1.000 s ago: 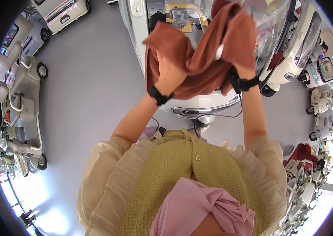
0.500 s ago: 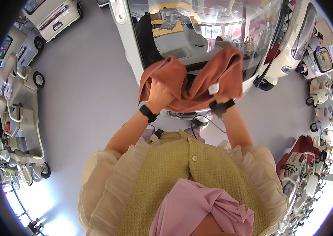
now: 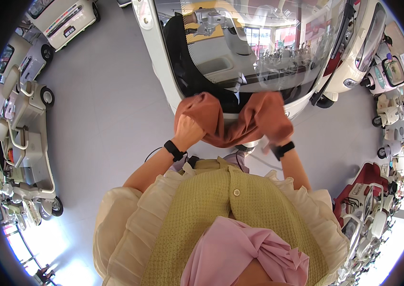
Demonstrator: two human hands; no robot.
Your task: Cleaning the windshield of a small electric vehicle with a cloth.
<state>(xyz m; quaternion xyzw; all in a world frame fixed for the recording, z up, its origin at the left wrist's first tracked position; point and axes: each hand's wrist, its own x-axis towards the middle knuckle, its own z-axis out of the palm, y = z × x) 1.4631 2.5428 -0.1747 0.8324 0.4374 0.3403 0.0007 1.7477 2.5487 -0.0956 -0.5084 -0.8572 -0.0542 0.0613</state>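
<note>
A rust-brown cloth [image 3: 240, 121] hangs stretched between both hands, in front of my chest. My left hand [image 3: 188, 132] is closed on its left end, a black band on that wrist. My right hand [image 3: 271, 138] grips the right end and is mostly hidden under the fabric; a black band shows on that wrist too. The cloth sits just below the windshield [image 3: 259, 43] of a small white vehicle [image 3: 156, 52] facing me.
Grey floor [image 3: 102, 105] spreads to the left. Small white and beige vehicles [image 3: 28, 124] line the left rim. A cream vehicle [image 3: 359, 52] stands at the upper right, and more small vehicles, one red [image 3: 369, 181], crowd the right edge.
Both hands came down with the cloth, from up over the windshield to near my chest. The cloth now hangs lower and more gathered between them.
</note>
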